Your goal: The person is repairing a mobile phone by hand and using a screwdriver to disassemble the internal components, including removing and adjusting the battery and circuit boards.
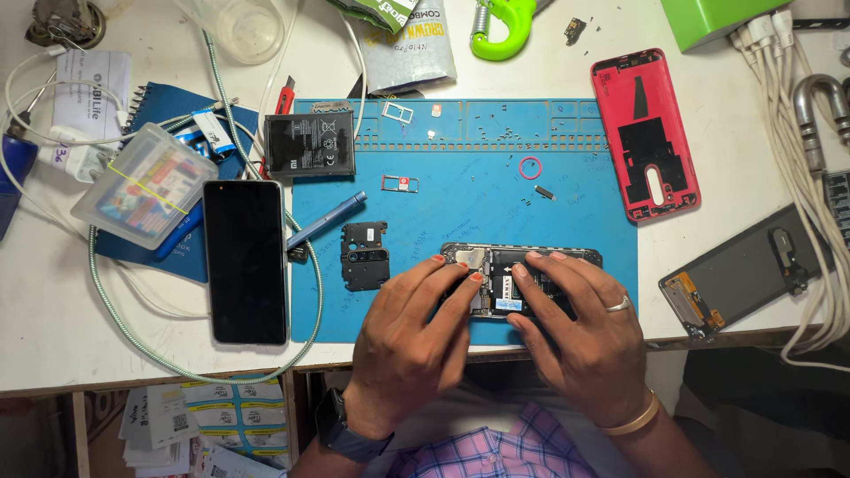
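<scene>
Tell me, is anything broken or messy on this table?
Yes. The phone under the left hand and right hand lies open with its insides bare. Its red back cover and the black battery lie apart from it, and tiny screws are scattered loose over the blue mat.

Opened phone (522, 279), back cover off, lies flat and lengthwise near the front edge of the blue mat (460, 190). Black frame, bare circuit board at its left end, a white-and-blue label in the middle. Much of it is hidden under both hands; only the top edge and centre show.
</scene>
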